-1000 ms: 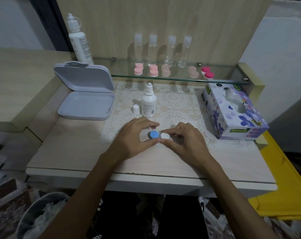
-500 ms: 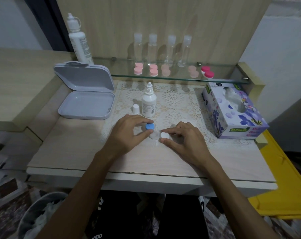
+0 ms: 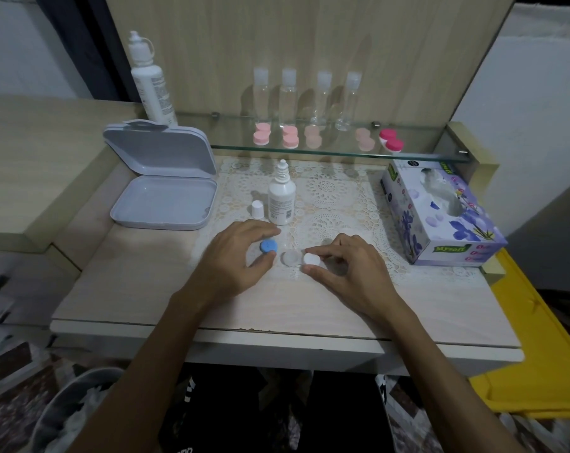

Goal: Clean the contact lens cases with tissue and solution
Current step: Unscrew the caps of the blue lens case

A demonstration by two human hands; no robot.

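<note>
A clear contact lens case point(image 3: 291, 257) lies on the lace mat point(image 3: 336, 194) in front of me, its left well uncovered. My left hand point(image 3: 234, 263) pinches the blue cap point(image 3: 268, 246) between thumb and fingers, just left of that well. My right hand point(image 3: 349, 273) pinches the white cap point(image 3: 310, 258) sitting on the case's right side. A small solution bottle point(image 3: 281, 199) stands upright behind my hands, uncapped, with its white cap point(image 3: 257, 209) standing beside it. A purple tissue box point(image 3: 437, 214) sits at the right.
An open grey hinged box point(image 3: 165, 188) lies at the left. The glass shelf point(image 3: 309, 150) behind holds a large white bottle point(image 3: 149, 80), several clear bottles and several pink lens cases. A bin with crumpled tissue point(image 3: 74, 413) stands below left; a yellow surface point(image 3: 538, 338) lies at right.
My left hand has taken the blue cap off the case's left well and carried it a little to the left. My right hand stays on the white cap.
</note>
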